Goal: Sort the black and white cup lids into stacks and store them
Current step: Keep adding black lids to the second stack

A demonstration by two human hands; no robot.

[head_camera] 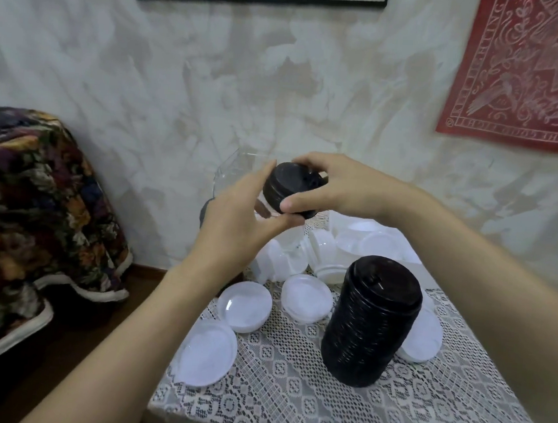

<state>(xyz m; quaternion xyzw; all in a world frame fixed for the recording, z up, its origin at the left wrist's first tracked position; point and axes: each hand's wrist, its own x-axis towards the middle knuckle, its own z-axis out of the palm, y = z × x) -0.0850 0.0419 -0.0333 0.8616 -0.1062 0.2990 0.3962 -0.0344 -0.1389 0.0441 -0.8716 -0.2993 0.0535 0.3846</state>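
A short stack of black lids (287, 186) is held in the air above the far end of the table. My right hand (342, 187) grips it from the right, thumb under its rim. My left hand (242, 223) touches its left side with curled fingers, thumb below it. A tall stack of black lids (370, 320) stands upright on the lace tablecloth (291, 394). Loose white lids lie around it: one (244, 306) and one (307, 297) in front of my hands, one (206, 353) at the table's left edge, one (422, 337) behind the tall stack, and a pile (357, 246) at the back.
A clear plastic bag or container (237, 168) shows behind my hands, near the wall. A dark object (204, 214) sits partly hidden under my left hand. A floral-covered piece of furniture (39, 214) stands to the left, across a strip of dark floor.
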